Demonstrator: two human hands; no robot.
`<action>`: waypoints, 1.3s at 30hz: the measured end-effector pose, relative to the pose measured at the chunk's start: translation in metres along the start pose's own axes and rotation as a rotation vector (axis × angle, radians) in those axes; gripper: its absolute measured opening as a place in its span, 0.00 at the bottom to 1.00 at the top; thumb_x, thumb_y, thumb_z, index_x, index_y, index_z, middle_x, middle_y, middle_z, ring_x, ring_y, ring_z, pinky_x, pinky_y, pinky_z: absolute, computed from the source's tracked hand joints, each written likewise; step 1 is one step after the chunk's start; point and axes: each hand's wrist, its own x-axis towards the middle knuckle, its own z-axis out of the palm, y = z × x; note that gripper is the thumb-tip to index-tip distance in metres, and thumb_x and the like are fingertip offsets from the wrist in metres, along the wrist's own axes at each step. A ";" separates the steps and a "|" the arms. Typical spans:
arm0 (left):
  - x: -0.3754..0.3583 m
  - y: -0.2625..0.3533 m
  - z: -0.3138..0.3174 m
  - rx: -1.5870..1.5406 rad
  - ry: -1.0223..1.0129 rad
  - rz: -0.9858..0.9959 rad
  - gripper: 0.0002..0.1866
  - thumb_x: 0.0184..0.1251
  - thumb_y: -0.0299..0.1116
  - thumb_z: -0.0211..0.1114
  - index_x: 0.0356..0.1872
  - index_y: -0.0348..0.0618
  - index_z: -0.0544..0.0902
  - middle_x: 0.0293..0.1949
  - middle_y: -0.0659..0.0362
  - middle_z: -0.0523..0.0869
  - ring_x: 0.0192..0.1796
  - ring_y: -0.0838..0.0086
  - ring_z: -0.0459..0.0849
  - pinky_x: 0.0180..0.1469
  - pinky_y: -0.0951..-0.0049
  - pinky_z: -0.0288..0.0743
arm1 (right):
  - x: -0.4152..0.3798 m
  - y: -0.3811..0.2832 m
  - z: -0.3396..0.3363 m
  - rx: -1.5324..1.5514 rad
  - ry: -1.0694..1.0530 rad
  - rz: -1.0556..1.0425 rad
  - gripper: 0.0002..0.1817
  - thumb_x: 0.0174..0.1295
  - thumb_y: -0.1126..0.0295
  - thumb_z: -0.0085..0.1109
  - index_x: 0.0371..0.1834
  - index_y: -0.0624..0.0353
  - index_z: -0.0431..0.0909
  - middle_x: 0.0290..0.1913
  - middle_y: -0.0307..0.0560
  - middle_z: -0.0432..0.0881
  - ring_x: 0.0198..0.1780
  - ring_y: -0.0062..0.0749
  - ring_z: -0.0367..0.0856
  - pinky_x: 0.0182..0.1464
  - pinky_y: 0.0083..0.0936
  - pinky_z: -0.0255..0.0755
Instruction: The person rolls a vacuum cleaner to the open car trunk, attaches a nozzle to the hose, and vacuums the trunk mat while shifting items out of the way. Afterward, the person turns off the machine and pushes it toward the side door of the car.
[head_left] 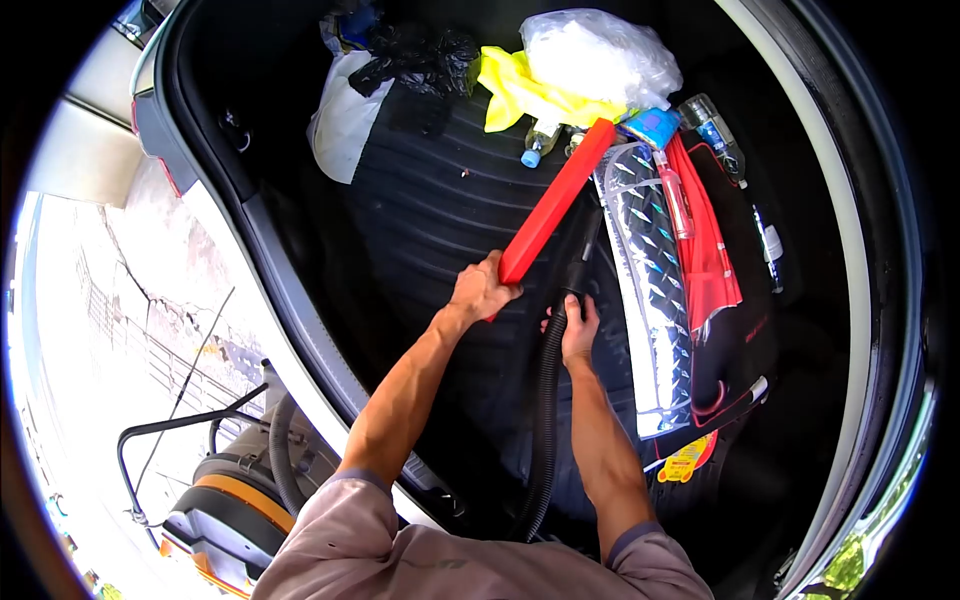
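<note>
I am leaning into an open car boot lined with a black ribbed mat [440,200]. My left hand [481,290] grips the near end of a long red box [556,198], which slants up and away to the right. Just right of it, my right hand [579,330] is closed around a black vacuum hose [548,420] near its nozzle, which points into the boot under the red box. The hose runs back towards my body.
Behind the red box lie a yellow cloth [515,88], a clear plastic bag [600,55], water bottles [712,130], a silver sunshade [645,280] and a red folded item [705,250]. A white bag [345,115] sits at left. An orange-and-grey vacuum cleaner [235,500] stands on the pavement.
</note>
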 end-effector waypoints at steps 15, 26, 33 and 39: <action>0.024 0.236 0.122 -0.646 -0.009 0.125 0.43 0.67 0.43 0.68 0.76 0.35 0.56 0.48 0.37 0.85 0.49 0.44 0.88 0.59 0.57 0.78 | -0.008 -0.011 0.007 -0.028 0.086 0.073 0.17 0.71 0.56 0.63 0.49 0.57 0.73 0.27 0.46 0.81 0.20 0.29 0.80 0.22 0.26 0.76; -0.013 0.196 0.135 -0.258 -0.197 0.418 0.17 0.69 0.44 0.66 0.52 0.46 0.88 0.48 0.46 0.89 0.50 0.49 0.88 0.56 0.55 0.80 | 0.000 0.006 -0.008 0.024 0.000 0.059 0.20 0.69 0.57 0.64 0.56 0.58 0.75 0.29 0.45 0.82 0.23 0.30 0.81 0.25 0.29 0.75; -0.044 -0.030 0.052 0.445 0.581 -0.049 0.28 0.75 0.46 0.58 0.71 0.45 0.72 0.72 0.46 0.70 0.76 0.51 0.63 0.78 0.44 0.52 | -0.004 -0.005 0.003 -0.014 0.009 0.033 0.16 0.72 0.57 0.61 0.49 0.58 0.74 0.27 0.49 0.81 0.19 0.34 0.80 0.22 0.31 0.77; -0.058 -0.049 0.059 0.633 0.393 -0.066 0.34 0.80 0.54 0.47 0.80 0.51 0.61 0.80 0.48 0.58 0.81 0.52 0.55 0.80 0.40 0.45 | -0.016 -0.024 0.020 -0.243 0.063 0.103 0.34 0.71 0.54 0.60 0.77 0.51 0.63 0.31 0.53 0.85 0.26 0.44 0.86 0.29 0.39 0.81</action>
